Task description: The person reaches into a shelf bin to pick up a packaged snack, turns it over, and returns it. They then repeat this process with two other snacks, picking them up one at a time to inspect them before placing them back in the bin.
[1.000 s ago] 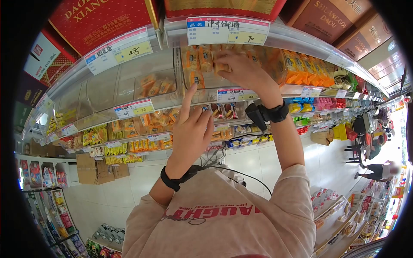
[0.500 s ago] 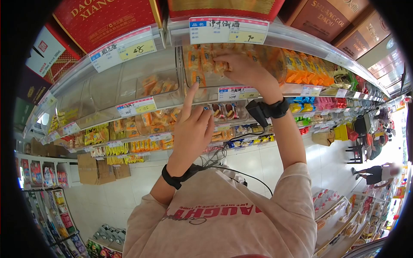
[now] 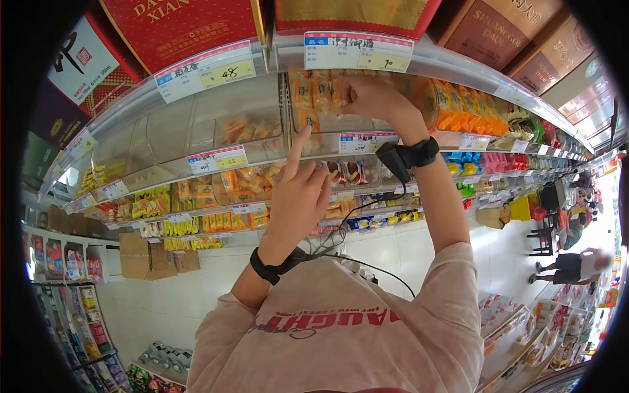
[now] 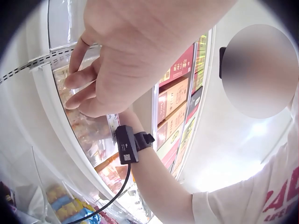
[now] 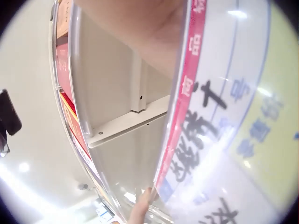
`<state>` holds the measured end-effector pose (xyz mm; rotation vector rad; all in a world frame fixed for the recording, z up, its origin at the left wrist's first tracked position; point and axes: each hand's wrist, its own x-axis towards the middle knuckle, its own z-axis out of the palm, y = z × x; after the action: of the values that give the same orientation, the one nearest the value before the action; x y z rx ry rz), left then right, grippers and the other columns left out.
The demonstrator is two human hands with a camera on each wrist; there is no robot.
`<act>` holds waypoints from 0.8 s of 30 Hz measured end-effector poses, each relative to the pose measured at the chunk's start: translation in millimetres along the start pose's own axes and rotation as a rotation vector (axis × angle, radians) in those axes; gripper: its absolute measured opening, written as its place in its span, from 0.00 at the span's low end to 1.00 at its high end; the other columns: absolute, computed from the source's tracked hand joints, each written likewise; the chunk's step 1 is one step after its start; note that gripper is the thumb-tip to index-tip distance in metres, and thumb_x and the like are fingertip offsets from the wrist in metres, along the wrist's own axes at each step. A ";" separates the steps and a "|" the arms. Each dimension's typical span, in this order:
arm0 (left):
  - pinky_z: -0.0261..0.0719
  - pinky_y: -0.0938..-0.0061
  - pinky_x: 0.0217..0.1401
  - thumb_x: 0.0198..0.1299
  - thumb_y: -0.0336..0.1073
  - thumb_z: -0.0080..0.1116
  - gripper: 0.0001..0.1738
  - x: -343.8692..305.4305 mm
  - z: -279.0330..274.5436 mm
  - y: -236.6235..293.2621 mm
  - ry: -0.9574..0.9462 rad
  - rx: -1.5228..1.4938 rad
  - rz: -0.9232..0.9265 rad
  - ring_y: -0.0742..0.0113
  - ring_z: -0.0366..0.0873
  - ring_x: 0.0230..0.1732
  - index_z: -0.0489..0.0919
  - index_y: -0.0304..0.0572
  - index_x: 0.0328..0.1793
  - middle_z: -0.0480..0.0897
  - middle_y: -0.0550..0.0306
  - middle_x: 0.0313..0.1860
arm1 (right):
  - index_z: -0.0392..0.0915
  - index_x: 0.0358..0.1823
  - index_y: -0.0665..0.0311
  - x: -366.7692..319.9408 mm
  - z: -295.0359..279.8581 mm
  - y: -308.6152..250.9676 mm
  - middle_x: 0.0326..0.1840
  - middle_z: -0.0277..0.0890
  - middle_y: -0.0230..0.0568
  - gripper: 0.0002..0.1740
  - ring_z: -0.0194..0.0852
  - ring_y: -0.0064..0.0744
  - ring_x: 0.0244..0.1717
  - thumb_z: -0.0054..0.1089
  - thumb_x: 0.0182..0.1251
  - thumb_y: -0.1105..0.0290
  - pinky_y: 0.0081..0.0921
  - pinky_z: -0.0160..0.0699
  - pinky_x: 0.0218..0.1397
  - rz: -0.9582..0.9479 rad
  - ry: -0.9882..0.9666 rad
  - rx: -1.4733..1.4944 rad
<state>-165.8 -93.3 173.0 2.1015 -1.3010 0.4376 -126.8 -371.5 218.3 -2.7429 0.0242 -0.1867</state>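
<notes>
In the head view my left hand (image 3: 298,206) points its index finger at an orange packet (image 3: 308,120) near the bin's front wall, its tip on or close to it; the other fingers are bent. Two more packets (image 3: 321,90) stand in a row behind. My right hand (image 3: 380,101) reaches into the same clear bin (image 3: 327,141), its curled fingers round another packet (image 3: 339,92); some fingertips are hidden. In the left wrist view my left hand (image 4: 135,56) fills the top. The right wrist view shows part of my right hand (image 5: 145,28) behind a large price label (image 5: 219,93).
A bin of fewer packets (image 3: 246,130) adjoins on the left, and a full row of orange packets (image 3: 465,108) on the right. Boxes (image 3: 354,13) stand above the price labels (image 3: 357,52). Lower shelves hold more snacks. A cable (image 3: 341,232) hangs below my hands.
The shelf has shifted slightly right in the head view. My right hand's fingers have moved slightly within the bin; my left index finger stays by the front packet.
</notes>
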 end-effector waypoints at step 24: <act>0.85 0.54 0.54 0.60 0.27 0.68 0.02 -1.1 4.5 -2.2 0.043 0.027 0.036 0.48 0.63 0.87 0.87 0.39 0.38 0.85 0.53 0.42 | 0.76 0.36 0.66 77.4 0.7 20.7 0.32 0.67 0.32 0.08 0.65 0.29 0.32 0.61 0.67 0.69 0.28 0.69 0.40 -0.085 -0.249 0.233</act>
<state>-164.5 -94.8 168.3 2.0822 -1.3167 0.5151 -49.8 -393.6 219.5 -2.5158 -0.1714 0.1231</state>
